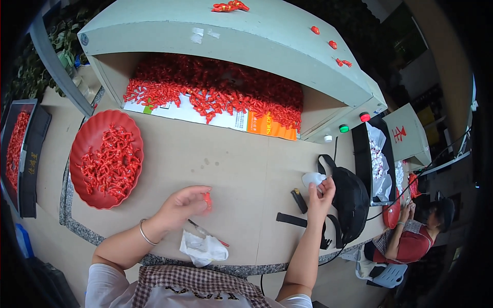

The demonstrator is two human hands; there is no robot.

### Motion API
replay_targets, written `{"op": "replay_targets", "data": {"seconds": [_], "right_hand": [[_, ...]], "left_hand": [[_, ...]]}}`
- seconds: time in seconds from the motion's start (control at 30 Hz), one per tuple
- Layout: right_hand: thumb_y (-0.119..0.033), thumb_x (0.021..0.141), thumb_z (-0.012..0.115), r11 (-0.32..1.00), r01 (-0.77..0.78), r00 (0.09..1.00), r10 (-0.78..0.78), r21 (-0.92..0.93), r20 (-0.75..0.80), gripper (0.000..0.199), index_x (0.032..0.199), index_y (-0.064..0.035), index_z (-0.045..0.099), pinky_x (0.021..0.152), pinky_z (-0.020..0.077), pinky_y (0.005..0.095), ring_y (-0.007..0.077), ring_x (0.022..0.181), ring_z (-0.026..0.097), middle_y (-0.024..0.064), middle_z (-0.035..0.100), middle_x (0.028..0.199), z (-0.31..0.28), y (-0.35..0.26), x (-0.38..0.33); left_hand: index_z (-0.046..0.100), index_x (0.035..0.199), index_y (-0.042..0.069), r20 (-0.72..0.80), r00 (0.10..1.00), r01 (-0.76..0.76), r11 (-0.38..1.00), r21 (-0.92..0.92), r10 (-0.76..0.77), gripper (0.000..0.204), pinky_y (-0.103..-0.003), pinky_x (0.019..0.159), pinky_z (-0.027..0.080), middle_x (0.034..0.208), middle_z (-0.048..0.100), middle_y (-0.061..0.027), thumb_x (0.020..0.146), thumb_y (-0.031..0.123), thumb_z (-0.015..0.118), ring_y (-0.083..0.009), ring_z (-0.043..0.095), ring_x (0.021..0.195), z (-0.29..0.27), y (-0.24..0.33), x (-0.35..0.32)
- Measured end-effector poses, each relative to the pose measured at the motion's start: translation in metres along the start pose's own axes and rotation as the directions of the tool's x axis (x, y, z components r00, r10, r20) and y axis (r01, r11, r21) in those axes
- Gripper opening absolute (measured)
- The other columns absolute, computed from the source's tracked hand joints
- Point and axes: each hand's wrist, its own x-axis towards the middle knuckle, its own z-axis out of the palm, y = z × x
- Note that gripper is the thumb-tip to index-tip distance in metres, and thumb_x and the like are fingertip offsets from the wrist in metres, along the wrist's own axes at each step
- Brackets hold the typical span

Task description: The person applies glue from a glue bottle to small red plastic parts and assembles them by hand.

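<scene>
Over the near left part of the table, my left hand (187, 205) is closed in a pinch on a small glossy red piece (207, 202). My right hand (321, 194) is raised at the right, its fingers closed round a soft-looking white object (311, 178) whose exact kind I cannot make out. Below my left hand, a crumpled white cloth (201, 250) lies with a thin tool (198, 226), dark at one end and red at the other. To the left stands a red scalloped tray (77, 164) heaped with similar red pieces (115, 159).
A pale green hood (226, 33) shelters a large heap of red pieces (226, 97). Beside my right forearm lie a black bag (352, 200) with straps and a small dark cylinder (298, 200). Black bins (362, 159) flank both sides. A person (418, 236) sits at the far right.
</scene>
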Motion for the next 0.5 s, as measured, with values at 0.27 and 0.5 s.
{"op": "replay_targets", "data": {"seconds": [0.27,0.5], "right_hand": [[-0.001,0.08,0.057,0.938,-0.079,0.984,0.018,0.339,0.179,0.037,0.114,0.0037,0.044,0.085,0.0421,0.0304,0.0161,0.096,0.054,0.0095,0.054,0.104,0.005,0.0,0.003],[-0.012,0.083,0.054,0.735,-0.356,0.783,-0.101,0.577,0.613,0.038,0.116,0.0029,0.04,0.061,0.0511,0.0308,0.0202,0.082,0.058,0.0125,0.054,0.099,0.025,-0.089,-0.06]], "left_hand": [[0.045,0.123,0.01,0.02,0.999,0.053,0.988,-0.145,-0.05,0.036,-0.03,0.08,0.048,0.103,0.057,-0.0078,0.088,0.002,0.047,-0.0197,0.057,0.096,-0.004,0.002,0.0],[0.043,0.126,0.011,0.131,0.989,0.102,0.94,-0.324,-0.062,0.036,-0.029,0.082,0.047,0.11,0.054,-0.0093,0.09,0.005,0.043,-0.0194,0.056,0.099,-0.012,-0.002,-0.001]]}}
